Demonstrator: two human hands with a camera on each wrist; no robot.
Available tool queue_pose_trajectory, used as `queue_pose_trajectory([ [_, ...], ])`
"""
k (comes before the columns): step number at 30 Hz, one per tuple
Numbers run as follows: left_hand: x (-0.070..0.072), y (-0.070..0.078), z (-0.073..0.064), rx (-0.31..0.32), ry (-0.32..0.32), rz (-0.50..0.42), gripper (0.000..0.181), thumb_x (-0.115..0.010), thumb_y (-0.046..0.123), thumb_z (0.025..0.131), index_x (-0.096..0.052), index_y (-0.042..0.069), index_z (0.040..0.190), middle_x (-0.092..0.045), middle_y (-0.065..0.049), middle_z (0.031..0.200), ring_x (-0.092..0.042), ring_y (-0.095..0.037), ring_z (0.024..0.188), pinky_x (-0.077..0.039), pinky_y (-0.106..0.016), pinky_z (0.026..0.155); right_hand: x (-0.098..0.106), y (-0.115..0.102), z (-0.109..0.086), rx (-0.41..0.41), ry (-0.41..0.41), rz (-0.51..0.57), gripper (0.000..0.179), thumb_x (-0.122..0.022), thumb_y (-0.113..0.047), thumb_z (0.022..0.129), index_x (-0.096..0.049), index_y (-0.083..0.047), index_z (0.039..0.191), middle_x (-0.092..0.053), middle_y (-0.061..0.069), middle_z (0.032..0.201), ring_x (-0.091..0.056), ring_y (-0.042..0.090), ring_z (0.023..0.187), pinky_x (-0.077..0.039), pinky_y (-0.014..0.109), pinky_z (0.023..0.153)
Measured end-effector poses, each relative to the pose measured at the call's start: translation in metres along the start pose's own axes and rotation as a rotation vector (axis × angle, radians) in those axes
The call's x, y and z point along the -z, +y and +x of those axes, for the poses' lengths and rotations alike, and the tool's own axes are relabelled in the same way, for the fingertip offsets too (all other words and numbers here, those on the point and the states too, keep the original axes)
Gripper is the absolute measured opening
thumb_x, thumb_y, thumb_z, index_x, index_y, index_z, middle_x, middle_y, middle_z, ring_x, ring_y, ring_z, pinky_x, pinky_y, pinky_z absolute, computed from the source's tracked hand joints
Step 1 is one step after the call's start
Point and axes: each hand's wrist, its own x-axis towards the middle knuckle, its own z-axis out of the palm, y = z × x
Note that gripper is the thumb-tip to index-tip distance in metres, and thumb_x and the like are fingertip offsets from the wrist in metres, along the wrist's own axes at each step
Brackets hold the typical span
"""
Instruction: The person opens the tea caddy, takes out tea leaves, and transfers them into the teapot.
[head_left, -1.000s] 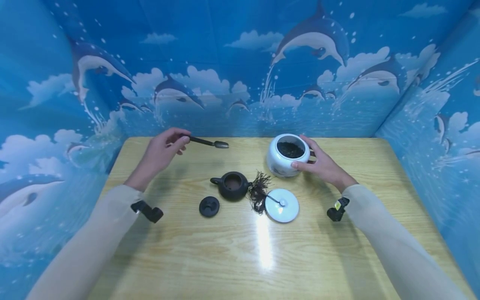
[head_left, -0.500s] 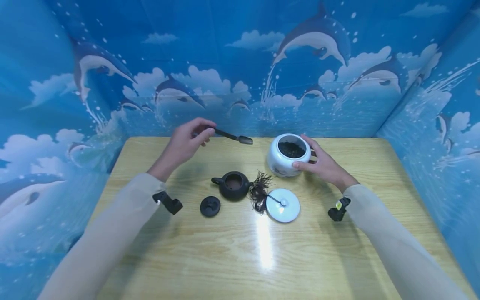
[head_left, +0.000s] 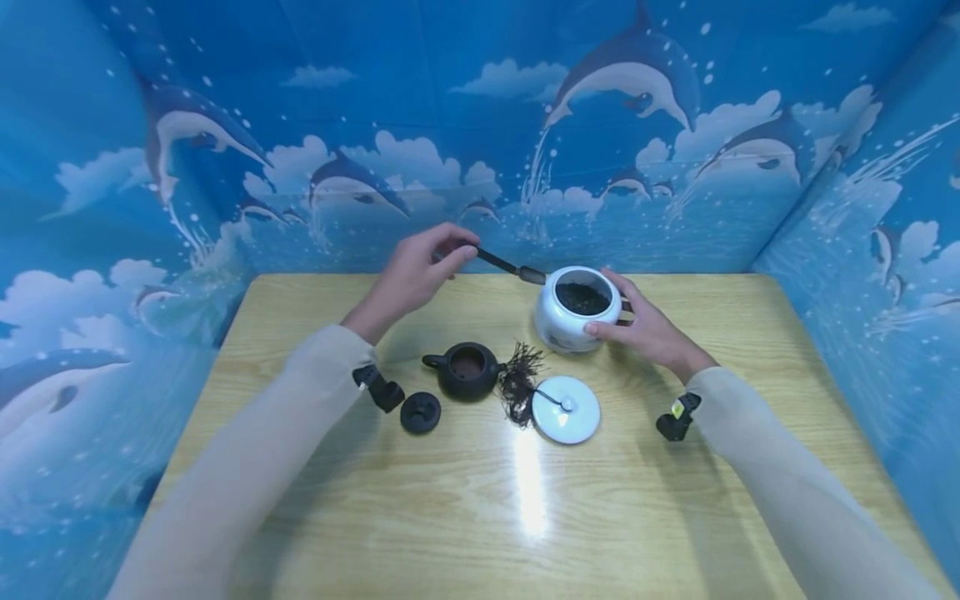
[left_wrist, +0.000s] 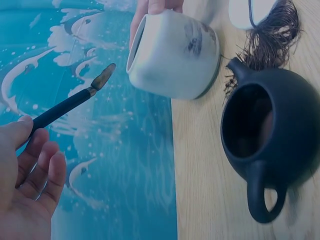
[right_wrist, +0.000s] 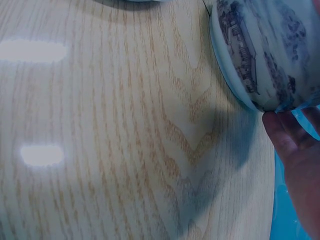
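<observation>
My left hand (head_left: pixel 417 271) pinches the dark handle of a small tea scoop (head_left: pixel 498 262) between thumb and fingers. The scoop's metal-looking head overlaps the left rim of a white porcelain jar (head_left: pixel 553 323) in the head view; the left wrist view shows a gap between the scoop (left_wrist: pixel 61 108) and the jar's mouth. Dark tea leaves (head_left: pixel 579 298) lie inside the jar. Round its right side, my right hand (head_left: pixel 651 335) grips the jar, thumb in front. Dark painted scenery decorates the jar (right_wrist: pixel 270 55) in the right wrist view.
In front of the jar sits a black teapot (head_left: pixel 461 388), uncovered, its handle to the left. Its black lid (head_left: pixel 420 413) lies nearby. A white lid (head_left: pixel 573 423) with a dark tassel (head_left: pixel 517 383) lies to the right. A dolphin-print curtain (head_left: pixel 420 200) borders the wooden table (head_left: pixel 450 517).
My left hand has moved right with the tea scoop, bringing its head from the table's left part to the jar's rim. My right hand and the jar have stayed put.
</observation>
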Motion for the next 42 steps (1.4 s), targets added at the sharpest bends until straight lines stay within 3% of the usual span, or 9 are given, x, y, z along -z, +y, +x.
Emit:
queue_pose_trajectory([
  [7, -0.017, 0.009, 0.014, -0.029, -0.044, 0.015, 0.032, -0.064, 0.035, 0.112, -0.070, 0.019, 0.139, -0.074, 0.000, 0.120, -0.069, -0.015, 0.101, -0.061, -0.037, 0.086, 0.001, -0.001, -0.001, -0.010, -0.003, -0.003, 0.112, -0.083, -0.042, 0.098, -0.002, -0.038, 0.176, 0.001, 0.001, 0.185, -0.018, 0.044, 0.167, -0.032, 0.063, 0.130],
  [13, -0.031, 0.015, 0.024, -0.062, -0.064, 0.077, 0.032, -0.063, 0.034, 0.112, -0.070, 0.019, 0.139, -0.073, 0.000, 0.128, -0.068, -0.014, 0.106, -0.061, -0.035, 0.088, 0.001, -0.001, -0.001, -0.021, -0.004, -0.011, 0.112, -0.083, -0.044, 0.098, -0.002, -0.039, 0.175, 0.001, 0.001, 0.185, -0.018, 0.044, 0.167, -0.032, 0.063, 0.130],
  [18, -0.043, 0.016, 0.033, -0.108, -0.086, 0.147, 0.030, -0.063, 0.032, 0.112, -0.071, 0.017, 0.136, -0.074, 0.000, 0.125, -0.067, -0.013, 0.102, -0.060, -0.033, 0.085, 0.001, 0.000, -0.002, -0.016, -0.003, -0.015, 0.112, -0.083, -0.043, 0.098, -0.001, -0.038, 0.176, 0.001, 0.002, 0.185, -0.019, 0.044, 0.167, -0.032, 0.063, 0.130],
  [25, -0.056, 0.024, 0.040, -0.197, -0.148, 0.286, 0.028, -0.062, 0.027, 0.113, -0.070, 0.015, 0.137, -0.073, -0.002, 0.128, -0.067, -0.014, 0.104, -0.058, -0.033, 0.089, 0.001, 0.001, 0.000, -0.012, -0.003, -0.008, 0.112, -0.083, -0.042, 0.099, -0.002, -0.037, 0.176, 0.001, 0.002, 0.185, -0.019, 0.044, 0.167, -0.033, 0.064, 0.130],
  [30, -0.062, 0.034, 0.043, -0.297, -0.191, 0.477, 0.027, -0.060, 0.027, 0.114, -0.069, 0.016, 0.137, -0.072, -0.002, 0.135, -0.068, -0.016, 0.120, -0.057, -0.034, 0.104, 0.001, 0.000, 0.001, 0.008, -0.006, -0.003, 0.111, -0.082, -0.039, 0.099, -0.002, -0.034, 0.176, 0.000, 0.003, 0.185, -0.020, 0.045, 0.166, -0.033, 0.063, 0.130],
  [35, -0.066, 0.045, 0.045, -0.392, -0.266, 0.637, 0.029, -0.058, 0.025, 0.115, -0.068, 0.015, 0.141, -0.070, -0.003, 0.138, -0.067, -0.019, 0.126, -0.056, -0.035, 0.110, 0.000, -0.001, 0.002, 0.008, -0.005, 0.001, 0.111, -0.082, -0.038, 0.100, -0.002, -0.034, 0.176, -0.002, 0.004, 0.185, -0.021, 0.044, 0.166, -0.034, 0.063, 0.130],
  [39, -0.069, 0.048, 0.048, -0.404, -0.321, 0.696, 0.031, -0.056, 0.025, 0.116, -0.066, 0.017, 0.144, -0.069, -0.004, 0.140, -0.066, -0.020, 0.128, -0.056, -0.035, 0.110, 0.000, 0.000, 0.002, -0.008, -0.005, -0.013, 0.112, -0.082, -0.042, 0.099, -0.001, -0.037, 0.176, -0.003, 0.004, 0.185, -0.020, 0.044, 0.166, -0.034, 0.063, 0.130],
  [42, -0.072, 0.048, 0.048, -0.396, -0.346, 0.687, 0.030, -0.057, 0.024, 0.115, -0.067, 0.017, 0.143, -0.071, -0.004, 0.137, -0.068, -0.020, 0.123, -0.058, -0.034, 0.107, 0.000, 0.000, 0.002, -0.009, -0.006, -0.019, 0.112, -0.082, -0.042, 0.099, -0.001, -0.037, 0.176, -0.002, 0.004, 0.185, -0.020, 0.044, 0.167, -0.034, 0.063, 0.130],
])
